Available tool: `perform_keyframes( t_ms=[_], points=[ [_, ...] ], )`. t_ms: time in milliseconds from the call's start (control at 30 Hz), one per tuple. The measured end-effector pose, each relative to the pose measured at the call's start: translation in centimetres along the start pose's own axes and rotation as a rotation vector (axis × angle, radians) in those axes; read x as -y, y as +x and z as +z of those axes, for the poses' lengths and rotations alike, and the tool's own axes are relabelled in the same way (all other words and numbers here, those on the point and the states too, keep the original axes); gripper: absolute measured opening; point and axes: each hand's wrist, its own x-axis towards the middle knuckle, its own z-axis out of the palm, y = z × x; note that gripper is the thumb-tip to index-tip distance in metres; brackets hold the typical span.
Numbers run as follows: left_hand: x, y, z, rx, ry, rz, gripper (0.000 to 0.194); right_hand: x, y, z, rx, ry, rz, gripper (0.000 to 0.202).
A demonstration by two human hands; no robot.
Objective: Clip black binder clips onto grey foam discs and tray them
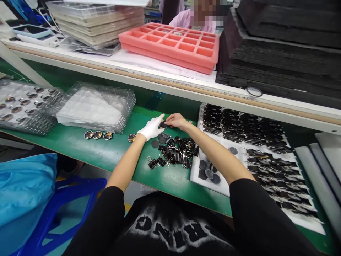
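The white-gloved left hand (151,129) and bare right hand (176,121) pinch a round black disc (163,125) between them, beyond black metal binder clips (176,155).

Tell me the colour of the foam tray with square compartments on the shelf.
Coral pink foam tray, seen best in the head view.

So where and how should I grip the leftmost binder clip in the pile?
Pinch the leftmost binder clip by its black body, probably best from the near left: more binder clips crowd its right, and its thin wire handles stick out, offering less to hold.
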Motion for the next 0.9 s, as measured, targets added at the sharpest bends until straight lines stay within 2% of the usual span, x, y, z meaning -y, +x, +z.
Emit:
perform_keyframes(
  t_ms=[100,200,267,333,400,600,667,733,800,833,900],
  points=[
    [-0.4,-0.1,-0.2,0.027,0.037,-0.047,0.089,-0.4,0.0,-0.3,-0.01,-0.064,-0.123,0.01],
    [-0.6,-0.2,-0.3,0.041,0.041,-0.05,0.088,-1.2,-0.4,-0.9,-0.011,-0.304,-0.503,0.011],
    [-0.5,-0.1,-0.3,0.036,0.026,-0.033,0.088,-1.9,-0.7,-1.3,0.054,-0.495,-0.747,0.018],
    [-0.3,-0.1,-0.1,0.027,0.017,-0.021,0.088,-2.7,-0.9,-1.7,0.146,-0.624,-0.857,0.032],
    [-0.1,0.0,0.0,0.022,0.018,-0.018,0.087,-3.3,-1.0,-1.9,0.208,-0.704,-0.897,0.042],
    [0.1,0.0,0.0,0.037,0.039,-0.027,0.087,-3.2,-0.8,-1.5,0.26,-0.678,-0.865,0.051],
    [0.0,0.0,-0.1,0.04,0.083,-0.025,0.083,-2.3,-1.0,-2.1,0.266,-0.676,-0.831,0.055],
    [-0.2,-0.1,-0.1,0.039,0.146,-0.012,0.075,-1.2,-1.8,-3.6,0.216,-0.707,-0.773,0.05],
    [-0.5,-0.2,-0.2,0.04,0.216,-0.013,0.068,-0.1,-3.3,-5.5,0.211,-0.756,-0.655,0.035],
    [-0.7,-0.3,-0.3,0.041,0.251,-0.024,0.067,0.3,-4.3,-6.3,0.253,-0.779,-0.568,0.029],
    [-1.0,-0.5,-0.7,0.051,0.316,-0.067,0.068,0.8,-6.5,-7.1,0.365,-0.827,-0.383,0.031]
  ],
)
